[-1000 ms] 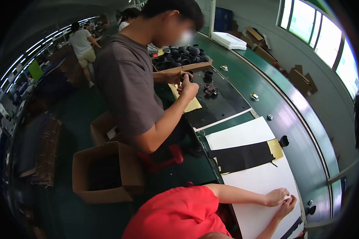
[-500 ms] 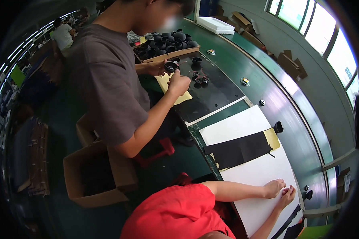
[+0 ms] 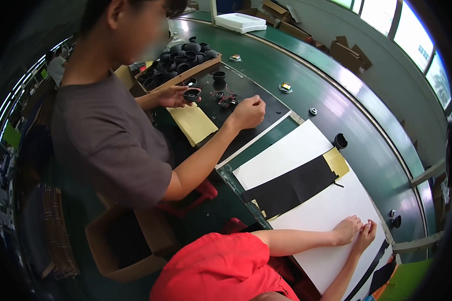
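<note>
My left hand (image 3: pixel 347 230) and my right hand (image 3: pixel 365 236) are close together over a white sheet (image 3: pixel 306 232) on the bench. The fingers of both are pinched at the tips, and whatever is between them is too small to make out. Left of my hands lies a flat black sheet (image 3: pixel 292 188) on a yellowish sheet (image 3: pixel 338 163), both on the white one. A long black strip (image 3: pixel 369 271) runs beside my right forearm.
At the left, a co-worker (image 3: pixel 110 135) holds a black cup-shaped part (image 3: pixel 191 95) over a black mat (image 3: pixel 256 129). Behind stands a tray of black cups (image 3: pixel 178 62). Small parts and a black cup (image 3: pixel 340 141) dot the green conveyor (image 3: pixel 331 95). An open carton (image 3: pixel 130 241) stands below.
The view has shifted, so most things sit further left. The co-worker's right hand has moved away from the black part, out over the mat. My hands remain pinched together over the white sheet.
</note>
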Motion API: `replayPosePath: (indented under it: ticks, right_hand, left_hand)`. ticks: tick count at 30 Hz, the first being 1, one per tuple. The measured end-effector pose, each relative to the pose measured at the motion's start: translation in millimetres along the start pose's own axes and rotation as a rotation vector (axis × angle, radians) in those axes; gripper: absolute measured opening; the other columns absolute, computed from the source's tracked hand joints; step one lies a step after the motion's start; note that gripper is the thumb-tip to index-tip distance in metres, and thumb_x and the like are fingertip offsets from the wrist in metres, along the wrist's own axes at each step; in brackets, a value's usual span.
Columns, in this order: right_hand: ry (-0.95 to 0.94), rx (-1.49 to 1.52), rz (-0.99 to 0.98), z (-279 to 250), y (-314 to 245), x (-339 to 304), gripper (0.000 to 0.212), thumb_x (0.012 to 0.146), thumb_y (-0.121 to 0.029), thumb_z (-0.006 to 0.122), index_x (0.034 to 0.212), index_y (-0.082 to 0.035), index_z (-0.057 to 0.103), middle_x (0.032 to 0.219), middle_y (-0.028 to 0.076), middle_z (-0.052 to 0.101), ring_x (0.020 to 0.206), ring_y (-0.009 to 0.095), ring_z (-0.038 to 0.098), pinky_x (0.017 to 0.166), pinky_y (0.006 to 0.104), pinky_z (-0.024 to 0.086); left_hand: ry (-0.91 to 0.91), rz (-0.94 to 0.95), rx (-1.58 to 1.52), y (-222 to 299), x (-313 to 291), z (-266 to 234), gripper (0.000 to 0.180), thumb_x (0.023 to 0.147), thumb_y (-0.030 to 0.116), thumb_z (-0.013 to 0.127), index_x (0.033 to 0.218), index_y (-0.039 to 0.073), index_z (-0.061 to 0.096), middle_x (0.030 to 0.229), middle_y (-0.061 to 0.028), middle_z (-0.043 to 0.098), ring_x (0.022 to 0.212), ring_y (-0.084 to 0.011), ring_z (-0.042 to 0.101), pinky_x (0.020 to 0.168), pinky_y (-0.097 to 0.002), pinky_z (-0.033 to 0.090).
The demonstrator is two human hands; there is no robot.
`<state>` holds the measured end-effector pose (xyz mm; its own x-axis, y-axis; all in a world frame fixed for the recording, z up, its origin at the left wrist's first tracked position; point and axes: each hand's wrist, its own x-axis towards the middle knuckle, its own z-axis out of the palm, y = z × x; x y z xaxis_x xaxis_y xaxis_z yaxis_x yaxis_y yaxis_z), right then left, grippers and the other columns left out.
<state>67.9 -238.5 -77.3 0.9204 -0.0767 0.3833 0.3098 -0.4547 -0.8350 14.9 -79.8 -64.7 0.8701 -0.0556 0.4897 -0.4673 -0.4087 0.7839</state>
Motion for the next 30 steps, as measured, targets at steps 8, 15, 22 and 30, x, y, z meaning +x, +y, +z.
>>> replayPosePath:
  ticks: [8,15,22,30]
  right_hand:
    - [-0.033,0.085,0.039,2.0,-7.3,-2.4,0.017,0.108,-0.014,0.051,0.106,-0.002,0.063,0.077,-0.004,0.05,0.065,0.003,0.044,0.057,0.0196,0.036]
    - [-0.053,0.078,0.007,4.6,-8.9,-0.9,0.017,0.108,-0.014,0.051,0.108,-0.002,0.063,0.078,-0.004,0.051,0.066,0.003,0.044,0.057,0.0194,0.036]
    - [-0.038,0.052,-0.011,-3.3,0.0,-0.6,0.016,0.1,-0.002,0.048,0.106,0.0,0.062,0.078,-0.001,0.054,0.067,0.006,0.047,0.06,0.0214,0.04]
    - [0.073,-0.136,-0.086,2.6,-10.2,-1.3,0.021,0.088,0.003,0.05,0.099,0.0,0.068,0.084,0.01,0.068,0.076,0.017,0.062,0.072,0.0322,0.052]
  left_hand:
    - [-0.032,0.03,0.033,-1.8,0.0,-1.8,0.018,0.077,-0.003,0.058,0.092,-0.003,0.067,0.097,-0.0175,0.065,0.099,-0.0329,0.06,0.091,-0.0402,0.049]
    - [-0.027,0.039,0.06,-2.6,-0.7,-2.5,0.017,0.077,-0.002,0.059,0.092,-0.003,0.067,0.099,-0.0171,0.066,0.1,-0.0321,0.059,0.091,-0.0395,0.049]
    - [-0.045,0.042,-0.105,-6.2,0.8,-1.3,0.011,0.083,0.005,0.062,0.09,-0.002,0.066,0.094,-0.019,0.067,0.096,-0.0356,0.062,0.09,-0.0434,0.05]
    - [-0.039,0.05,-0.177,-13.0,3.4,-6.8,0.015,0.087,0.012,0.064,0.085,-0.002,0.064,0.09,-0.0232,0.067,0.089,-0.0407,0.065,0.084,-0.0464,0.051]
